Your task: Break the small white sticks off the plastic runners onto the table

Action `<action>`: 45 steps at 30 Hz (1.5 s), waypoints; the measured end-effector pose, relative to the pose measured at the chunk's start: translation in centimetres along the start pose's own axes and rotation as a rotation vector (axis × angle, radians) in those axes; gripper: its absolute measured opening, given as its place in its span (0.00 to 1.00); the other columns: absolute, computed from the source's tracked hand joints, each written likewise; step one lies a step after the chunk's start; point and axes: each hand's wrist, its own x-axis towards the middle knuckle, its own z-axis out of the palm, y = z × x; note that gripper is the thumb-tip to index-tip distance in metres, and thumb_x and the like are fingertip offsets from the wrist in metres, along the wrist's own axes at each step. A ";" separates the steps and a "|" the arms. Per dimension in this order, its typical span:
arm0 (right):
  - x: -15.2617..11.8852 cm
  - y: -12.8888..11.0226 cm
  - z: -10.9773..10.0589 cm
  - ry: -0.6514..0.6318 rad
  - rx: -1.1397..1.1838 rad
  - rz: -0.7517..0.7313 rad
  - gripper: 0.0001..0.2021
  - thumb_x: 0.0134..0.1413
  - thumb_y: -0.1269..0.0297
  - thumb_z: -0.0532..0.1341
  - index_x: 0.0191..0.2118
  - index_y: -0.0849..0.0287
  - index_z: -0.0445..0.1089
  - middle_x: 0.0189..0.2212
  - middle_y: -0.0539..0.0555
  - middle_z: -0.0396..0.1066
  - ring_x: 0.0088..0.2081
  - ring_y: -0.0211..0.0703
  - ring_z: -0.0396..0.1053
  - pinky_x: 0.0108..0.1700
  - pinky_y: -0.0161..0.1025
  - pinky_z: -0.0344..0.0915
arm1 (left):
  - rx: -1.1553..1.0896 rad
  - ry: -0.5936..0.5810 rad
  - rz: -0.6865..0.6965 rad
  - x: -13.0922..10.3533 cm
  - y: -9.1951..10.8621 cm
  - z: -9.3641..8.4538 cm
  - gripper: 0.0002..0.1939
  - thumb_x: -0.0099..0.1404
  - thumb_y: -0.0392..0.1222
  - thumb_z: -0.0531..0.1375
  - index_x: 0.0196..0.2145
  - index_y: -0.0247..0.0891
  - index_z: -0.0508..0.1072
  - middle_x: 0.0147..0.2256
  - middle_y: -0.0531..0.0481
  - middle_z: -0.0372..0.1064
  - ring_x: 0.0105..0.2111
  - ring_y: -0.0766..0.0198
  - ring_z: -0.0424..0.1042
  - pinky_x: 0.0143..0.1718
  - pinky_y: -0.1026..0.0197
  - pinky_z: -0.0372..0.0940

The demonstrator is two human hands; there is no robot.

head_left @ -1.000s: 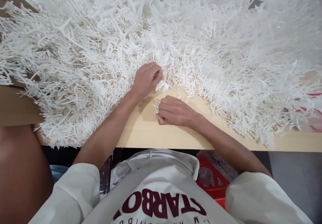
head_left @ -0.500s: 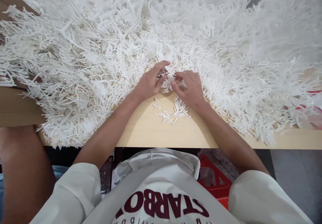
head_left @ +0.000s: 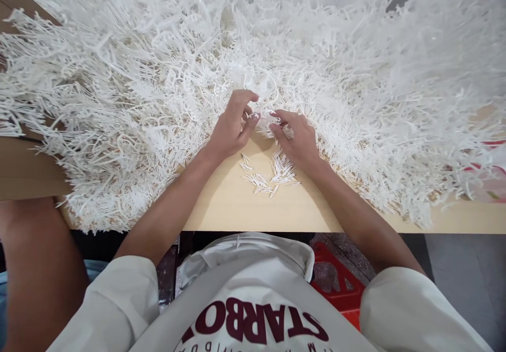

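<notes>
Over the near edge of a large white heap, both my hands work close together, fingertips facing. My left hand [head_left: 236, 123] is closed, its thumb and bent fingers holding a thin white plastic strand [head_left: 255, 115]; the forefinger stays raised above. My right hand [head_left: 297, 137] has thumb and forefinger drawn together at the other side of the same small piece, whose exact shape is too fine to make out. Short white plastic sticks [head_left: 283, 168] lie loose on the table [head_left: 253, 212] just below my hands.
The heap of tangled, branching white plastic strands [head_left: 130, 88] spreads across the table. A cardboard box [head_left: 31, 167] stands at the left, beside another person's bare leg [head_left: 39, 267]. A red plastic stool [head_left: 340, 283] is below the table edge. A clear bag with red marks [head_left: 488, 181] lies right.
My left hand has shifted slightly left and its wrist has turned, the forefinger lifting. The white strands between my hands have changed position. My right hand has hardly moved; the loose sticks look the same.
</notes>
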 end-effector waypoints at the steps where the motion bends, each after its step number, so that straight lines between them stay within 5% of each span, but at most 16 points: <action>1: 0.0 0.0 0.0 0.019 0.005 -0.004 0.14 0.64 0.53 0.52 0.51 0.49 0.65 0.43 0.49 0.74 0.39 0.39 0.72 0.47 0.43 0.65 | 0.027 0.018 0.001 0.0 0.0 0.0 0.19 0.70 0.55 0.46 0.53 0.45 0.59 0.50 0.43 0.64 0.37 0.67 0.71 0.39 0.61 0.69; 8: 0.0 0.6 0.4 0.046 0.056 -0.026 0.16 0.62 0.51 0.54 0.51 0.49 0.65 0.39 0.50 0.73 0.38 0.39 0.71 0.44 0.42 0.67 | 0.186 -0.082 0.103 0.0 0.2 0.3 0.18 0.70 0.52 0.49 0.53 0.43 0.62 0.43 0.48 0.71 0.38 0.65 0.72 0.41 0.59 0.69; 12: 0.2 0.6 0.2 0.013 0.036 -0.014 0.15 0.61 0.50 0.55 0.45 0.52 0.71 0.31 0.49 0.71 0.35 0.39 0.69 0.43 0.40 0.65 | 0.235 -0.021 0.108 -0.1 0.0 0.5 0.13 0.72 0.44 0.47 0.43 0.40 0.69 0.37 0.49 0.72 0.39 0.65 0.72 0.42 0.59 0.68; 16: 0.5 0.2 -0.1 -0.034 0.039 0.050 0.17 0.61 0.48 0.53 0.39 0.55 0.72 0.30 0.50 0.71 0.33 0.38 0.68 0.41 0.39 0.62 | 0.167 -0.010 0.118 -0.3 0.0 0.5 0.14 0.72 0.43 0.45 0.44 0.41 0.68 0.38 0.50 0.72 0.39 0.66 0.73 0.40 0.60 0.69; 20: 0.5 0.0 -0.3 -0.135 0.063 0.061 0.18 0.62 0.48 0.52 0.45 0.54 0.70 0.28 0.48 0.70 0.30 0.37 0.67 0.41 0.39 0.60 | 0.130 -0.002 0.159 -0.4 0.1 0.6 0.10 0.71 0.42 0.48 0.46 0.42 0.66 0.38 0.51 0.72 0.39 0.68 0.73 0.39 0.61 0.69; 30: 0.4 0.1 -0.1 -0.199 0.029 0.040 0.15 0.61 0.52 0.53 0.29 0.56 0.62 0.21 0.45 0.62 0.24 0.34 0.59 0.39 0.38 0.57 | 0.282 -0.014 0.285 -0.2 0.0 0.7 0.06 0.69 0.39 0.49 0.41 0.41 0.63 0.33 0.51 0.69 0.34 0.66 0.70 0.35 0.61 0.67; 38: 0.0 -1.1 0.0 -0.172 -0.049 -0.195 0.14 0.63 0.60 0.50 0.26 0.56 0.57 0.20 0.45 0.57 0.23 0.35 0.54 0.37 0.40 0.56 | 0.229 -0.012 0.155 -0.1 -0.5 0.8 0.10 0.71 0.42 0.45 0.37 0.41 0.63 0.30 0.50 0.63 0.32 0.65 0.66 0.32 0.59 0.66; 42: -0.7 -2.0 -0.1 -0.104 -0.039 -0.334 0.16 0.63 0.63 0.50 0.23 0.56 0.55 0.19 0.46 0.56 0.23 0.35 0.54 0.34 0.40 0.56 | 0.206 0.088 0.025 0.0 -1.0 0.3 0.15 0.72 0.48 0.44 0.34 0.41 0.64 0.31 0.49 0.63 0.35 0.64 0.67 0.36 0.57 0.66; 45: -0.9 -1.7 -0.1 -0.002 -0.004 -0.302 0.14 0.63 0.61 0.52 0.26 0.55 0.61 0.21 0.47 0.61 0.25 0.35 0.59 0.34 0.40 0.58 | 0.149 0.105 -0.041 0.0 -0.7 0.0 0.14 0.71 0.50 0.45 0.35 0.42 0.65 0.32 0.49 0.64 0.34 0.65 0.67 0.35 0.57 0.65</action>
